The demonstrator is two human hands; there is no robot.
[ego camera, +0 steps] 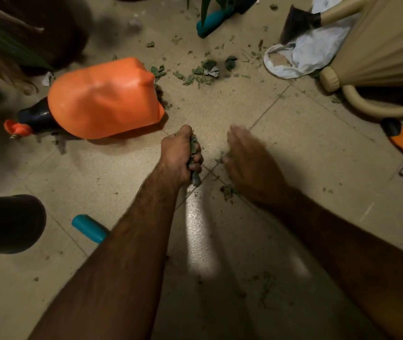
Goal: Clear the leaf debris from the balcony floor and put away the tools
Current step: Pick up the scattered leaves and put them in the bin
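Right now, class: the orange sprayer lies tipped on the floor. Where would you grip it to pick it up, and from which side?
Probably the dark neck of the orange sprayer, approached from the left. The neck is narrow enough for a hand to close around; the orange body is wide, smooth and bulging. It lies on its side, so the neck is exposed.

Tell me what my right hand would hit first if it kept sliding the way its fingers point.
Judging loosely, the right hand points up the frame and slightly left, over bare tile. The first thing in line looks like the leaf pile; blur makes the heading uncertain.
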